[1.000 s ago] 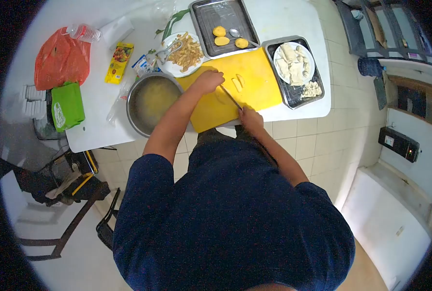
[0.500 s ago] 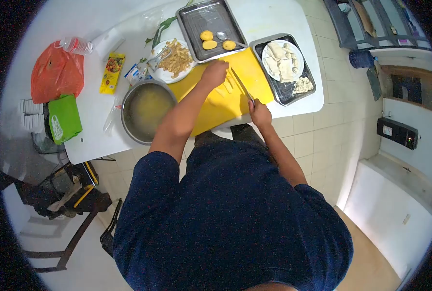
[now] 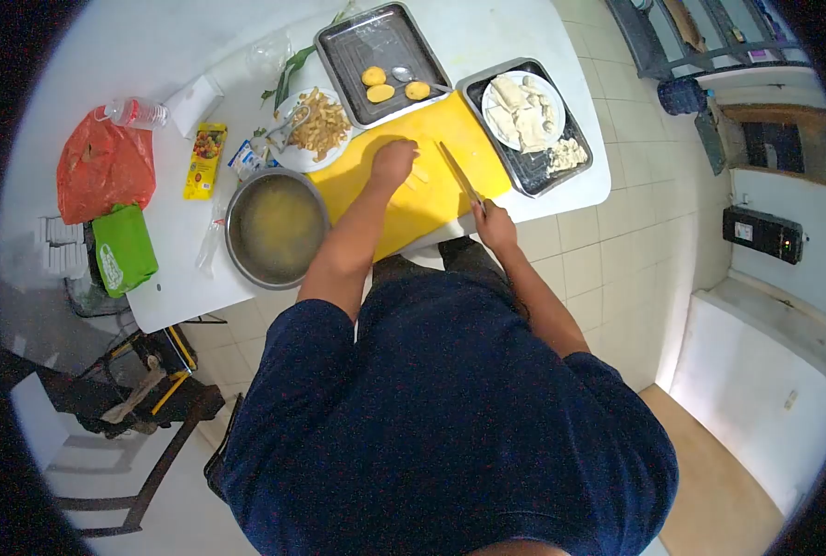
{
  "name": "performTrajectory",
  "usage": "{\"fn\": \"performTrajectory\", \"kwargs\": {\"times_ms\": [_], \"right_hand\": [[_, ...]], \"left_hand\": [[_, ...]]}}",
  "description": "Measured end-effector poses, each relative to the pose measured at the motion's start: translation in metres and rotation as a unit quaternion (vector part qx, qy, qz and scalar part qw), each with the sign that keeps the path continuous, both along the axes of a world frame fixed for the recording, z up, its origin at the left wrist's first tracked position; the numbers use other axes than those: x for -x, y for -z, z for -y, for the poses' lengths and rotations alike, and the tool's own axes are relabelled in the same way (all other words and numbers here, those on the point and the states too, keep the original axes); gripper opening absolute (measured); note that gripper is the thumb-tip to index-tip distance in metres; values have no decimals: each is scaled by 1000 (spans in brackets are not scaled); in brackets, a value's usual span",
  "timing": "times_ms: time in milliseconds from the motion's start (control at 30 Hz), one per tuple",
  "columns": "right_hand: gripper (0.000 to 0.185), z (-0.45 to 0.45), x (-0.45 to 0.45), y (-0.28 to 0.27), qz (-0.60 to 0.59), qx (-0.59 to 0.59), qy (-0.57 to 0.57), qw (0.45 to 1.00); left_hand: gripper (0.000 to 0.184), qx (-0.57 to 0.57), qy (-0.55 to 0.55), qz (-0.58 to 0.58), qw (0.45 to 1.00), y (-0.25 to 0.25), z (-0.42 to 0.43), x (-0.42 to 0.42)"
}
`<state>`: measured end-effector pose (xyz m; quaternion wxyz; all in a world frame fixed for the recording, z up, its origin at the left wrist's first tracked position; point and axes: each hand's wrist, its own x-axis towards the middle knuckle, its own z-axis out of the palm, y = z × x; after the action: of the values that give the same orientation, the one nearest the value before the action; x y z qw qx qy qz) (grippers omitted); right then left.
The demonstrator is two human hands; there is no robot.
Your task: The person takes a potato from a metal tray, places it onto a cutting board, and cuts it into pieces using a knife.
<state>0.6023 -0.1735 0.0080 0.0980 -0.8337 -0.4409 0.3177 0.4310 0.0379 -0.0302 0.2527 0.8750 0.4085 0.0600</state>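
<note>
My right hand [image 3: 495, 225] grips the handle of a knife [image 3: 457, 170], whose blade points away from me over the yellow cutting board [image 3: 376, 206]. Across from the blade, my left hand [image 3: 396, 161] is closed, fingers curled low over the board; what they hold is hidden. Pale yellow potato strips [image 3: 419, 174] lie beside and under its fingertips. Beyond the board, a dark metal tray [image 3: 362, 56] carries peeled potato pieces [image 3: 373, 76] and a spoon [image 3: 402, 73].
Left of the board stand a metal bowl [image 3: 278, 222] of cloudy liquid and a plate of brown chopped food [image 3: 322, 125]. On the right, another tray [image 3: 526, 182] bears a plate of white pieces [image 3: 524, 116]. Bags, a yellow packet [image 3: 205, 159] and a bottle [image 3: 139, 113] sit farther left.
The whole view has shifted slightly. My left hand has come a little nearer to me, and fewer potato strips show beside it. The knife stays in my right hand.
</note>
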Motion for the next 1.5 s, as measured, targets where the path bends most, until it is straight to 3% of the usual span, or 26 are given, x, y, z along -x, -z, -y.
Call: {"fn": "performTrajectory", "kwargs": {"times_ms": [300,333,400,600,700,800,900,933,1033,1133,1233,1333,1433,1500], "right_hand": [[41,1,44,3,-43,1,-260,965],[39,0,48,5,-46,-4,-301,953],[39,-1,55,6,-28,7,-304,952],[43,-12,32,-6,17,43,-176,983],[45,-12,16,5,43,69,-147,986],[47,-10,16,9,31,29,-101,994],[48,-8,18,13,4,2,-87,996],[49,-9,19,13,-5,5,-92,996],[49,-11,22,4,-14,6,-97,995],[49,-12,30,2,-19,-8,-99,995],[48,-14,32,7,-36,-13,-113,993],[45,-16,35,7,-63,-17,-138,988],[42,-20,43,9,-89,-33,-160,983],[40,-22,50,9,-92,-43,-177,979]], "left_hand": [[22,44,-155,-82,984,-12,-20,61],[22,26,-165,-35,985,-3,-23,69],[22,-8,-183,61,981,19,-25,84],[19,99,-228,85,965,77,-36,112],[15,220,-360,90,902,40,-17,98],[23,405,-403,77,817,57,-10,92],[27,327,-408,16,852,0,18,78],[28,108,-380,5,919,3,29,76],[30,108,-202,71,971,-4,43,82],[30,63,-197,120,971,22,49,85],[27,228,-290,219,903,40,58,73],[25,453,-394,293,745,37,66,69],[24,471,-436,287,711,25,68,76],[22,447,-436,241,743,19,69,81]]}}
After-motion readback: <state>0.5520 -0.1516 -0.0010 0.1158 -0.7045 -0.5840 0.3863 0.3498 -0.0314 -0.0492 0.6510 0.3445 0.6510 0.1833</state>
